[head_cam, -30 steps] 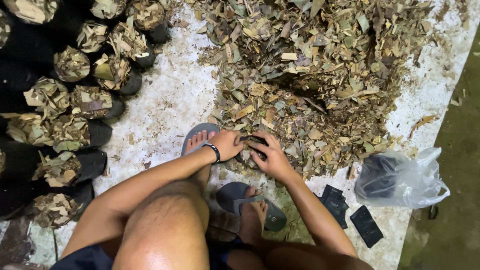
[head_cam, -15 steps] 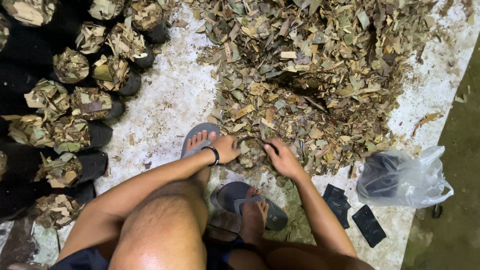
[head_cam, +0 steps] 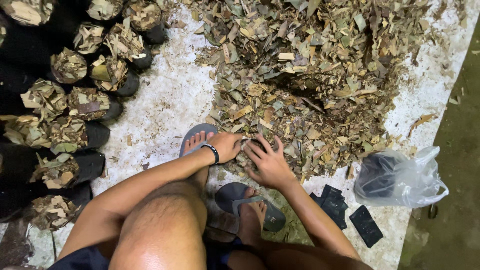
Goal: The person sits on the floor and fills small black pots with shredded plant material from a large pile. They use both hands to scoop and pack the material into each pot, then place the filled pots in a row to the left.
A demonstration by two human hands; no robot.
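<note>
I squat over a big pile of dry chopped leaves (head_cam: 320, 75) on a white floor. My left hand (head_cam: 226, 146), a black band on its wrist, is curled at the pile's near edge, closed over leaf bits. My right hand (head_cam: 269, 161) lies next to it, fingers spread flat on the leaves. Both hands touch at the pile's edge, between my feet in grey flip-flops (head_cam: 194, 138). What lies under the hands is hidden.
Several black bags stuffed with leaf bits (head_cam: 90, 105) stand in rows at the left. A clear plastic bag holding black bags (head_cam: 400, 177) lies at the right, with flat black bags (head_cam: 365, 225) beside my right forearm. A dark green strip runs along the right edge.
Both hands have shifted slightly along the pile's near edge. The right hand's fingers have spread out over the leaves; the left stays curled.
</note>
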